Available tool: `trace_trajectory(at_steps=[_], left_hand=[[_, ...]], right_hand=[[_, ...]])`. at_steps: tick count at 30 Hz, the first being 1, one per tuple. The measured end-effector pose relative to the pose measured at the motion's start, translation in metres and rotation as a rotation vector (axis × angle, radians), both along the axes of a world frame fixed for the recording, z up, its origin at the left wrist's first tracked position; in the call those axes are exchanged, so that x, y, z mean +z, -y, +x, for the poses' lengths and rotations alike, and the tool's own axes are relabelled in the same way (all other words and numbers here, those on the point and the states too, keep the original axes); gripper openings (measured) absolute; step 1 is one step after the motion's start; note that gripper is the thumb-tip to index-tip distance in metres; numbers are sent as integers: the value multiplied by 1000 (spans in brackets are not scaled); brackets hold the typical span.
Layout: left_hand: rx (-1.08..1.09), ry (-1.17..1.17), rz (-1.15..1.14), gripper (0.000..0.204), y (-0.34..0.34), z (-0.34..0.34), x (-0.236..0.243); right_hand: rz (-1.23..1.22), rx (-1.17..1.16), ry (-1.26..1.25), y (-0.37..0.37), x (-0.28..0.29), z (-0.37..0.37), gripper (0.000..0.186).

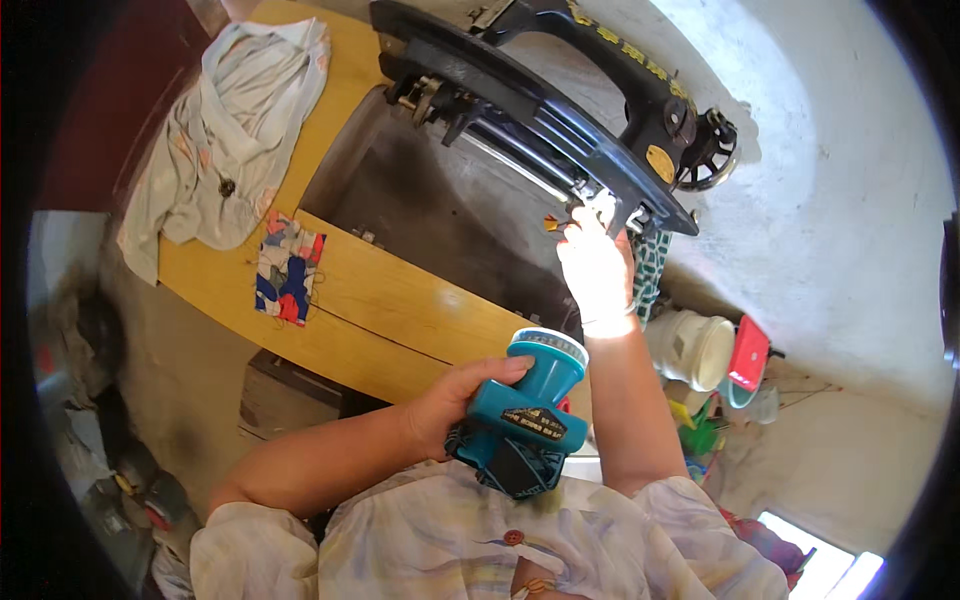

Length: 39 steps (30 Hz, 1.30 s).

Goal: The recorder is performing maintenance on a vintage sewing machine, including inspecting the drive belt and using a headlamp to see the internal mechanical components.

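My left hand (455, 400) grips a teal and black handheld power tool (525, 405) close to my chest, its round white-rimmed end pointing up. My right hand (597, 262) reaches forward in bright sunlight and touches the underside edge of a black sewing machine (560, 100). The machine is tipped back on its hinges, so its base and mechanism face me over the dark opening (430, 210) in the wooden table (400, 300). Whether the right fingers hold anything small is hidden by glare.
A pale crumpled garment (225, 130) lies on the table's far left, with a patterned fabric scrap (288, 272) beside it. A white bucket (690, 345), a red lid (748, 352) and green plastic items stand on the floor to the right. Clutter lies lower left.
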<state>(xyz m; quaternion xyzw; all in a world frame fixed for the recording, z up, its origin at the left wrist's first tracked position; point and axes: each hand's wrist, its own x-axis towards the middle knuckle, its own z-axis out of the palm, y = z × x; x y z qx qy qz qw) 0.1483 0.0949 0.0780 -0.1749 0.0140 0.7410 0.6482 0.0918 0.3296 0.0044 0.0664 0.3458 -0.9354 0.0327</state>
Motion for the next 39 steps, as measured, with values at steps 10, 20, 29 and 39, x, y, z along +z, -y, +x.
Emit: trace_trajectory(at_steps=[10,20,29,39], left_hand=[[-32,105,60,41,15,-9,-22],[-13,7,94,43,19,-38,-32],[-87,-345,178,44,34,-73,-73],[-135,-439,323,68,31,-60,-120]], right_hand=[[423,-19,276,4,6,1,22],[189,-82,145,3,0,-3,22],[465,-345,214,24,6,-8,20],[399,-378,41,18,-12,1,24]])
